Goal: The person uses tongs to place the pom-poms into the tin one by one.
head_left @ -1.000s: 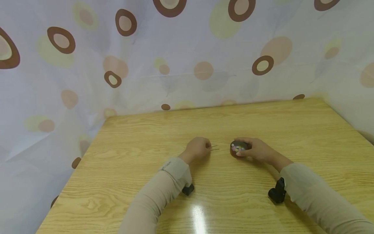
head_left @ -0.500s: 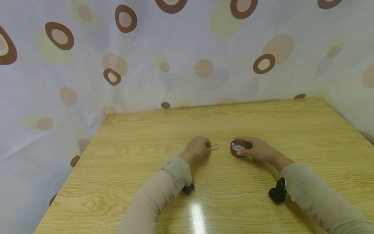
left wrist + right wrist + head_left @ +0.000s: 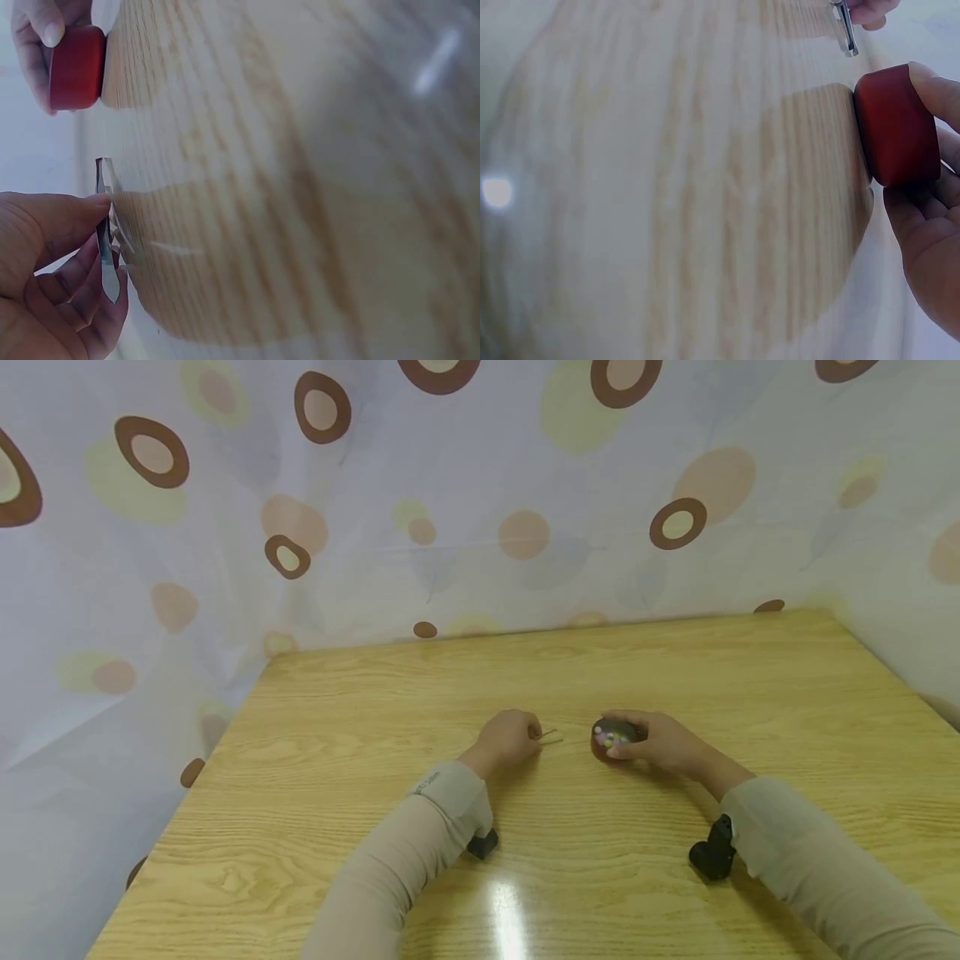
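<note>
Silver metal tweezers (image 3: 103, 234) are pinched between the thumb and fingers of my left hand (image 3: 510, 739). Their two slim tips (image 3: 553, 742) point right, a short way above or at the table; the exact height is hard to judge. Across a small gap, my right hand (image 3: 663, 743) grips a small round red box (image 3: 896, 127) from its right side, thumb and fingers on opposite sides. Its dark top (image 3: 615, 737) shows several coloured bead-like spots. In the left wrist view the red box (image 3: 77, 69) stands on the table, apart from the tweezers.
A wood-grain table (image 3: 390, 710) spreads beneath both hands. Behind it and at the sides hangs a pale sheet (image 3: 465, 468) with brown and peach ovals. Black wrist devices (image 3: 712, 852) sit under the beige sleeves (image 3: 810, 860).
The head view has shifted slightly. The tweezers' tips have tilted a little in my left hand; both hands and the red box otherwise stay in place.
</note>
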The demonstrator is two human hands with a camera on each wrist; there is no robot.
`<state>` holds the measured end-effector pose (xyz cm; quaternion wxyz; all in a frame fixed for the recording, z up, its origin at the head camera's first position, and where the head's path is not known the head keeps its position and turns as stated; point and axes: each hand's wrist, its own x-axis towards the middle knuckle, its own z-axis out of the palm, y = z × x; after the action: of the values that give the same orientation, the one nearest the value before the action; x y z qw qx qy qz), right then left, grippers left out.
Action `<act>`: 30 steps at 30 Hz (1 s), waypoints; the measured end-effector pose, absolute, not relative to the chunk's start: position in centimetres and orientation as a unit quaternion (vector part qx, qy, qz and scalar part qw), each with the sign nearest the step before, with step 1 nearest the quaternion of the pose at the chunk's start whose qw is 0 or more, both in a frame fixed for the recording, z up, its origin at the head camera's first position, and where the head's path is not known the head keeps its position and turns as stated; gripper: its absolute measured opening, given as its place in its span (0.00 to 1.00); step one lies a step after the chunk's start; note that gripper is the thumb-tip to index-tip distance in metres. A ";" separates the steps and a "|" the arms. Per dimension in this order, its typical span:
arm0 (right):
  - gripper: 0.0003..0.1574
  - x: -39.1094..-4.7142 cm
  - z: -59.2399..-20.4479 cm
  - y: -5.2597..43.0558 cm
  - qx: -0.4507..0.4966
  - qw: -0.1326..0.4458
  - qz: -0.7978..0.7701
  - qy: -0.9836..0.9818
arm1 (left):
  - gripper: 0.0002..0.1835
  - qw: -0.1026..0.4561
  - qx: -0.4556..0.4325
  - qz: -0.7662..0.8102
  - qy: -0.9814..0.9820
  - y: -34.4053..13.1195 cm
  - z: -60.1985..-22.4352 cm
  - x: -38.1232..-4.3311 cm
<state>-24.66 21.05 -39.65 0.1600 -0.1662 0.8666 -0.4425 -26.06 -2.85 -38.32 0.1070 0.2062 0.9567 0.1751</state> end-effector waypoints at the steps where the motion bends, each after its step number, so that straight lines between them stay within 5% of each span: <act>1: 0.44 -24.7 -39.6 21.0 -0.167 0.160 -0.443 0.866 | 0.12 0.108 0.206 0.176 0.957 -2.9 -38.3 -26.1; 30: 0.43 -24.7 -39.1 20.8 -0.174 0.162 -0.451 0.860 | 0.13 0.116 0.198 0.198 0.953 -3.2 -38.4 -26.2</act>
<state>-24.66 20.83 -39.11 0.1625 -0.1745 0.8603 -0.4505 -26.16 -3.16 -38.42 0.1164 0.1977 0.9529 0.1981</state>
